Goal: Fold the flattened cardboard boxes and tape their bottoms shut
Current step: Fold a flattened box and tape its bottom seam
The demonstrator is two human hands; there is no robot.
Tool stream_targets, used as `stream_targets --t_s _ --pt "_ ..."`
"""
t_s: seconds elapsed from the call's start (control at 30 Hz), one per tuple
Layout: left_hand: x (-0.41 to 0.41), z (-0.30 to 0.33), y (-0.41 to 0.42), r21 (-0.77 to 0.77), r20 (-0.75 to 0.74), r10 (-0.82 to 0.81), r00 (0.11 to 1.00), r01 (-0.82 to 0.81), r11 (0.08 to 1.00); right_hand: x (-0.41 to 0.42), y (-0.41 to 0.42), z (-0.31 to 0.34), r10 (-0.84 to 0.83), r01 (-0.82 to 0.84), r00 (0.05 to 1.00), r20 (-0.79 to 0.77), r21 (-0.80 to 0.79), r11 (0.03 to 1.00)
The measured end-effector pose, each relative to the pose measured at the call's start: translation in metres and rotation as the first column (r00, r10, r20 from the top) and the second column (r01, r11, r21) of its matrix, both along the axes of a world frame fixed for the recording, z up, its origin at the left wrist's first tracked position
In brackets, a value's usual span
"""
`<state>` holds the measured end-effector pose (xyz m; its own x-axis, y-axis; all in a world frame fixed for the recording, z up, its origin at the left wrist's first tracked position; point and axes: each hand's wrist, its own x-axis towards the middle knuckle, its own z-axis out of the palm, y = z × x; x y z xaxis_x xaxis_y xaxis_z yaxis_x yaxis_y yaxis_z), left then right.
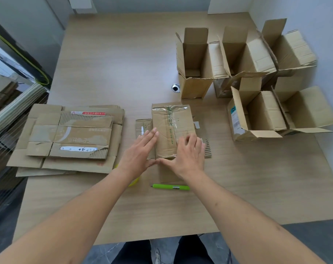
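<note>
At the tabletop's (pixel 123 54) centre, I press a cardboard box (pixel 172 128) flat-side up, left hand (pixel 140 151) with fingers straight against its left side, right hand (pixel 188 153) with fingers loosely curled on its taped panel, apparently to square the folds. Flattened boxes (pixel 66 138) wait leftward; folded boxes (pixel 247 73) stand rightward. Green cutter (pixel 171 187) lies near.
</note>
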<state>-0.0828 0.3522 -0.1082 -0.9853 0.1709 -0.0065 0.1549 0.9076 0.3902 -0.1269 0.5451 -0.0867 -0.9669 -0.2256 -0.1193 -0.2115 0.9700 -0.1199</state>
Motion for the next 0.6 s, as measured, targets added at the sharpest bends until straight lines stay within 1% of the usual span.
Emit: stream_targets --t_s 0.07,0.1,0.17,0.23,0.33,0.43,0.5,0.57,0.6 --pt "0.0 0.002 -0.005 -0.042 0.065 0.039 0.997 -0.036 0.998 0.005 -0.014 -0.002 -0.084 0.081 0.993 0.083 0.045 0.996" --pt "0.001 0.004 -0.008 -0.07 0.107 0.053 0.993 -0.046 0.997 0.006 -0.02 -0.003 -0.109 0.105 0.989 0.097 0.052 0.993" --pt "0.002 0.005 -0.014 -0.133 0.159 0.094 0.983 -0.073 0.989 0.008 -0.025 -0.004 -0.146 0.144 0.986 0.076 0.034 0.989" --pt "0.004 0.007 -0.018 -0.177 0.187 0.148 0.971 -0.115 0.977 0.01 -0.026 -0.002 -0.162 0.163 0.986 0.041 -0.013 0.987" --pt "0.008 0.01 -0.027 -0.202 0.234 0.231 0.944 -0.185 0.962 0.012 -0.02 0.005 -0.216 0.218 0.976 0.031 -0.18 0.959" --pt "0.009 0.019 -0.035 -0.276 0.284 0.252 0.925 -0.173 0.946 0.01 -0.011 0.013 -0.283 0.299 0.954 0.097 -0.372 0.879" --pt "0.008 0.028 -0.04 -0.282 0.318 0.292 0.902 -0.204 0.938 0.01 -0.005 0.016 -0.3 0.321 0.946 0.126 -0.511 0.798" --pt "0.008 0.034 -0.042 -0.254 0.351 0.329 0.877 -0.249 0.935 0.012 -0.001 0.019 -0.308 0.355 0.933 0.188 -0.638 0.684" --pt "0.008 0.036 -0.04 -0.214 0.365 0.338 0.867 -0.275 0.937 0.013 -0.001 0.018 -0.311 0.383 0.921 0.235 -0.695 0.608"
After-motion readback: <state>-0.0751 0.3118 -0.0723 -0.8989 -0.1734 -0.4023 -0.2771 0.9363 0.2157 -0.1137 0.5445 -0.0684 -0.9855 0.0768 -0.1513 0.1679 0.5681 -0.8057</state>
